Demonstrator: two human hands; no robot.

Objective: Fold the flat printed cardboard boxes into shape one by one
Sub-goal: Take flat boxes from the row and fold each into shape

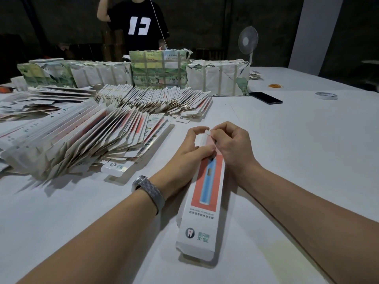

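White table (287, 160), dark room, fan (248, 41) behind. Left hand (194, 144), right hand (231, 144) both pinch box (205, 201) top flap; flat boxes (82, 140) piled left.

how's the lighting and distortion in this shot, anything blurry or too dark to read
Head view: dim, dark background; the white table is evenly lit with soft shadows; wide-angle stretch enlarges the forearms at the bottom corners; the box print reads clearly near the camera; the flat stacks look soft.

White table (307, 140) holds black phone (268, 97), tape roll (326, 95), orange rubber bands (275, 86). Standing fan (248, 41) behind wrapped bundles (218, 78); person in black T-shirt (139, 23) beyond.
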